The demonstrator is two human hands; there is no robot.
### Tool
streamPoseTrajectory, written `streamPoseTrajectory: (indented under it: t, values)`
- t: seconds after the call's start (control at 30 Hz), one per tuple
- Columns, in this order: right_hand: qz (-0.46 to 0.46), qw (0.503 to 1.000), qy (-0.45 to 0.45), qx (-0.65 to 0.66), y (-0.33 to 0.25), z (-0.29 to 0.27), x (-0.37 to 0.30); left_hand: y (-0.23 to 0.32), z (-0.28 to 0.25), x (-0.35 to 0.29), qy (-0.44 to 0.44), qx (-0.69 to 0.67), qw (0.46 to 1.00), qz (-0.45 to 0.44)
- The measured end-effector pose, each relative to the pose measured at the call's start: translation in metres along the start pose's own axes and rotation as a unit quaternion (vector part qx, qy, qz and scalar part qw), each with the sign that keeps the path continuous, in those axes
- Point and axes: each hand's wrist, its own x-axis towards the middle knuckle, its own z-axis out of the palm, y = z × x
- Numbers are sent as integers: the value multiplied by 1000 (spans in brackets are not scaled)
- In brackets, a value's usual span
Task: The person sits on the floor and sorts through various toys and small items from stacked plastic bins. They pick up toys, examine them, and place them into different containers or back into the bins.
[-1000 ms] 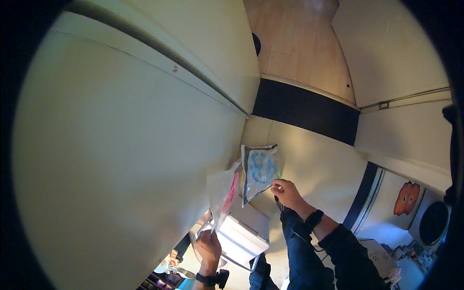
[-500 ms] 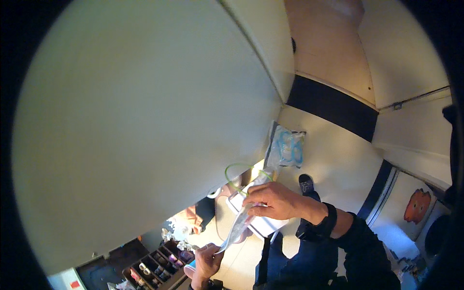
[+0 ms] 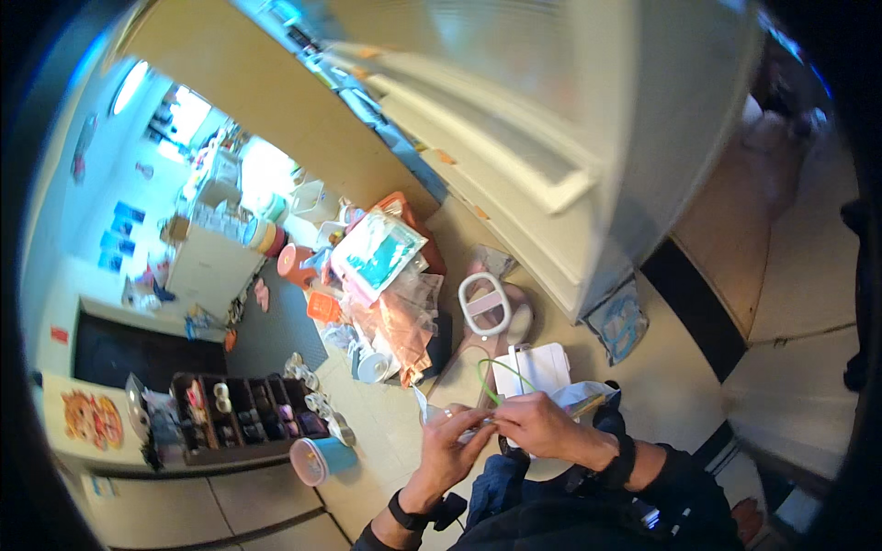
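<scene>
At the far left, low on the floor, a dark compartmented organiser tray [image 3: 241,413] holds small rolls and spools. Just beside its lower right corner stands a round blue tub with a pink rim [image 3: 320,458]. Above and to the right of these lies a heap of clear and pinkish crumpled plastic bags [image 3: 397,323], topped by a flat white-and-teal packet [image 3: 378,252] — an orange-red container [image 3: 296,264] sits at the heap's left edge. Further right, a white oval handle-shaped object [image 3: 485,304] rests on a pale pink base, and below it is a small white box [image 3: 542,365] with a thin green cord [image 3: 494,376] looping off its left side.

Low in the middle, the left hand [image 3: 450,445] — a dark band on its wrist — has its fingers curled, pinching one end of a small clear plastic bag [image 3: 470,424]. The right hand [image 3: 542,427], meeting it from the right, grips the same bag with closed fingertips; the two hands touch over it, in front of the person's dark-clothed lap. What is inside the bag cannot be made out. Right of the hands, a blue-patterned clear pouch [image 3: 617,323] hangs against the edge of the tall white cabinet [image 3: 588,138].
</scene>
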Motion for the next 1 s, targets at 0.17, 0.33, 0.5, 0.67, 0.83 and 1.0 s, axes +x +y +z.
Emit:
streamPoseTrajectory:
  t: [0.17, 0.33, 0.5, 0.67, 0.83, 1.0]
  values:
    - [8, 997, 0, -79, -59, 71, 37, -47, -74, -39, 58, -78, 991, 97]
    - [32, 993, -15, -116, -111, 131, 76, -92, -148, -86, 101, -64, 985, 128]
    - [20, 994, -16, -110, -134, 158, 109, -153, -221, -153, 107, -11, 989, 105]
    - [25, 999, 5, -32, -143, 176, 119, -182, -259, -229, 127, 40, 990, 38]
    - [-9, 1000, -25, 10, -141, 214, 111, -178, -285, -304, 75, -10, 995, -72]
    - [-28, 998, -44, 39, -151, 255, 115, -175, -316, -358, 80, -9, 993, -84]
